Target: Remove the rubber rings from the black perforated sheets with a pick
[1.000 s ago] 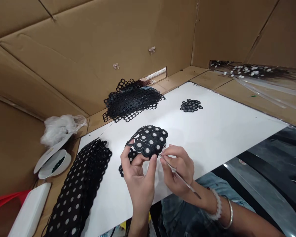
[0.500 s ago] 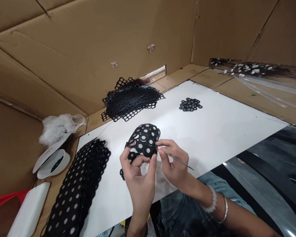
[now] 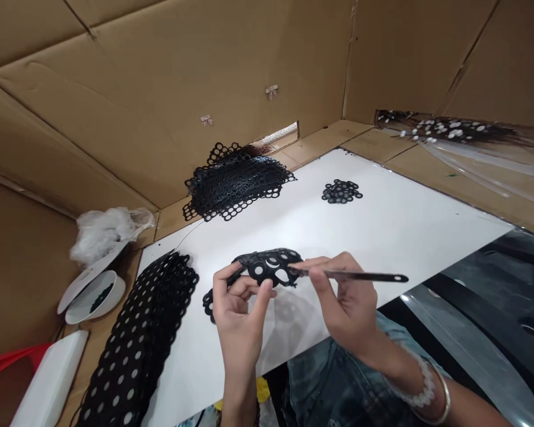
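My left hand [image 3: 238, 302] grips a curved black openwork piece [image 3: 271, 267] made of rings, its fingers behind and its thumb at the lower edge. Between thumb and fingers, my right hand [image 3: 345, 293] pinches a slim, flat, dark tool [image 3: 374, 277] with a small hole at its outer end. The tool's other end meets the right side of the ringed piece; its tip cannot be made out. Beyond the hands, a small pile of black rings [image 3: 342, 191] lies on the white board [image 3: 404, 207].
Stacked black ring mesh [image 3: 238, 181] lies at the back. A long black perforated bundle [image 3: 129, 350] covers the board's left side. A white bowl [image 3: 111, 293] and a plastic bag [image 3: 109, 228] stand at left. Cardboard walls [image 3: 231, 65] enclose the board; white-tipped stems [image 3: 454, 127] lie at right.
The ringed piece has been tilted flatter and lowered slightly. My right hand has moved right and turned, so the tool now points outward nearly level and shows its flat side.
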`<state>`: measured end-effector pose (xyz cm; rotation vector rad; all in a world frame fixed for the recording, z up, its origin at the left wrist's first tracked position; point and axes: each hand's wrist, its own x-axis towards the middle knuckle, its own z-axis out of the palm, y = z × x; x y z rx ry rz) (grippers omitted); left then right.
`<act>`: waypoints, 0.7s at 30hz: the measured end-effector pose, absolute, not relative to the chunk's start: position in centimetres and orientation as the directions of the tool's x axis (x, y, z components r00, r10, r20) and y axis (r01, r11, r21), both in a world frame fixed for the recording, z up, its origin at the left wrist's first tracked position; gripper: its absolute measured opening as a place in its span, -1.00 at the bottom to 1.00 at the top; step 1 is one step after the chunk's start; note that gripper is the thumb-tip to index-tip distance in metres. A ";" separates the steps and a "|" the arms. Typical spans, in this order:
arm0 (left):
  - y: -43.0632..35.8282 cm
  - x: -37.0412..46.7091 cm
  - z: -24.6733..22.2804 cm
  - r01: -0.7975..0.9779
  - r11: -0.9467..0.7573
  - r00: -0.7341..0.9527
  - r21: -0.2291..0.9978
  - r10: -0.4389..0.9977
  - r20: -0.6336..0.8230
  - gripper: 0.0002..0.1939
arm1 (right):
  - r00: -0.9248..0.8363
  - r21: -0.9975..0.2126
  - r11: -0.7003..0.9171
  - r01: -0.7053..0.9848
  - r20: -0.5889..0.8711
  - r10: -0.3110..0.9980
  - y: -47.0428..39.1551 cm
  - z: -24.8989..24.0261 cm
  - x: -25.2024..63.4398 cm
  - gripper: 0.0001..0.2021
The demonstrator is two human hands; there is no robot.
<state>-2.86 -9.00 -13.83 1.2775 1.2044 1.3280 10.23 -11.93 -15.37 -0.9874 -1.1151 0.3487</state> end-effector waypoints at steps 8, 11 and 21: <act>-8.8 -3.1 -14.4 -0.194 -0.048 0.024 0.980 0.998 0.054 -0.87 | 0.270 -0.711 0.623 0.327 0.702 0.659 -12.9 -14.9 9.0 -0.82; -9.3 -2.9 -14.3 -0.244 0.008 0.164 0.970 0.986 0.033 -0.82 | 0.252 -0.718 0.626 0.304 0.694 0.674 -13.2 -14.3 8.9 -0.82; -10.2 -3.5 -14.5 -0.219 0.044 0.388 0.975 0.921 0.046 -0.63 | 0.349 -0.847 0.532 -0.003 0.498 0.794 -13.6 -14.5 8.4 -0.89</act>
